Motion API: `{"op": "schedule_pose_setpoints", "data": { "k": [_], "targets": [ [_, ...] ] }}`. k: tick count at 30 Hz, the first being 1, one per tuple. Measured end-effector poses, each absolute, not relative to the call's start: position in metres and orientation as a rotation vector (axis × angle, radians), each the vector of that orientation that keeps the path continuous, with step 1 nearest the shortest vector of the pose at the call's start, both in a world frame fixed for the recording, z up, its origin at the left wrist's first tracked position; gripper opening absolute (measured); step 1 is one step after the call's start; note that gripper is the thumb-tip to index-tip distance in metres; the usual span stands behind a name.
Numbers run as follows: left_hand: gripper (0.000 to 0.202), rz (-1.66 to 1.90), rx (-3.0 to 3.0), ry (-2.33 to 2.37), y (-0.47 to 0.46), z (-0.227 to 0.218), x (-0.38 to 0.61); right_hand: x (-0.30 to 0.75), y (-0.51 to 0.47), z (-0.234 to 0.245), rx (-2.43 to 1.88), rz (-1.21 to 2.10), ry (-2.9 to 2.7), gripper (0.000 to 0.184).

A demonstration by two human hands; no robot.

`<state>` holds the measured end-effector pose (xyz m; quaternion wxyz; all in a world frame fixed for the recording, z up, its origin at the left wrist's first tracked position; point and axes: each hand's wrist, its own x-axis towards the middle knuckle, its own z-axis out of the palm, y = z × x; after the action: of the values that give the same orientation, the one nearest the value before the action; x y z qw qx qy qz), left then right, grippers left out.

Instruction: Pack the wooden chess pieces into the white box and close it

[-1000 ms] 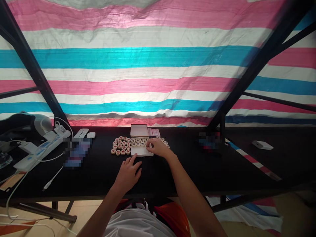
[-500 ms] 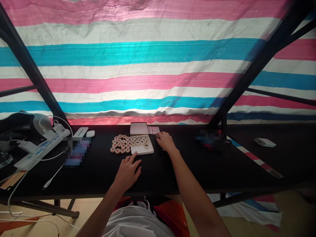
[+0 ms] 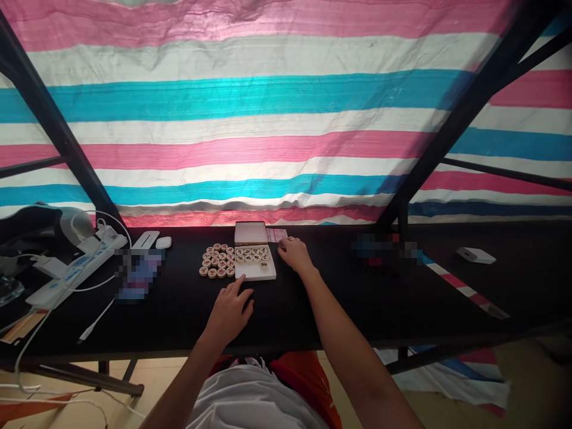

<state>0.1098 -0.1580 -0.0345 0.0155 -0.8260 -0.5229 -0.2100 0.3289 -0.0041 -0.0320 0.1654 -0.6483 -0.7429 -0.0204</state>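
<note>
An open white box (image 3: 255, 274) lies on the black table, with several Chinese chess pieces (image 3: 251, 255) with dark characters inside, mostly toward its far side. Left of it several round chess pieces with red characters (image 3: 217, 261) sit close together. My left hand (image 3: 230, 307) is open, fingers spread, its index fingertip at the box's near edge. Just right of the box, my right hand (image 3: 295, 255) has its fingers curled and drawn together; whatever they hold is hidden. Beyond its fingertips lies a pink-and-white printed paper (image 3: 276, 236).
The box lid (image 3: 250, 232) lies behind the box. At left are a power strip (image 3: 74, 271) with cables, a white case (image 3: 163, 242) and a blurred object (image 3: 139, 277). Another blurred object (image 3: 375, 249) and a white charger (image 3: 476, 255) lie to the right.
My right hand has shifted slightly left and up beside the box. My left hand and the pieces look the same; the whole view has drifted a little.
</note>
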Motion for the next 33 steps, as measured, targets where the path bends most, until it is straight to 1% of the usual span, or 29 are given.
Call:
{"op": "schedule_pose_setpoints", "data": {
  "k": [4, 9, 13, 19, 22, 26, 30, 31, 33],
  "targets": [
    [0.025, -0.667, -2.577, -1.618, -0.158, -0.035, 0.11, 0.327, -0.004, -0.032, -1.866, 0.012, -2.177, 0.021],
    [0.025, -0.667, -2.575, -1.62, -0.157, -0.037, 0.109, 0.326, -0.008, -0.026, -1.848, -0.021, -2.152, 0.02],
    [0.025, -0.667, -2.58, -1.619, -0.157, -0.039, 0.109, 0.321, -0.02, -0.018, -1.623, -0.013, -2.093, 0.018],
    [0.025, -0.608, -2.575, -1.634, -0.157, -0.034, 0.11, 0.29, -0.046, -0.009, -1.129, 0.338, -2.193, 0.017],
    [0.026, -0.583, -2.586, -1.643, -0.158, -0.033, 0.111, 0.281, -0.049, -0.012, -1.09, 0.421, -2.319, 0.016],
    [0.026, -0.577, -2.591, -1.645, -0.157, -0.034, 0.111, 0.283, -0.042, -0.019, -1.132, 0.376, -2.42, 0.009],
    [0.026, -0.61, -2.589, -1.629, -0.157, -0.036, 0.11, 0.286, -0.041, -0.02, -1.176, 0.301, -2.443, 0.01],
    [0.026, -0.613, -2.587, -1.627, -0.157, -0.036, 0.11, 0.288, -0.041, -0.02, -1.178, 0.306, -2.433, 0.013],
    [0.025, -0.604, -2.581, -1.629, -0.157, -0.035, 0.11, 0.295, -0.039, -0.018, -1.182, 0.32, -2.363, 0.027]
  ]
}}
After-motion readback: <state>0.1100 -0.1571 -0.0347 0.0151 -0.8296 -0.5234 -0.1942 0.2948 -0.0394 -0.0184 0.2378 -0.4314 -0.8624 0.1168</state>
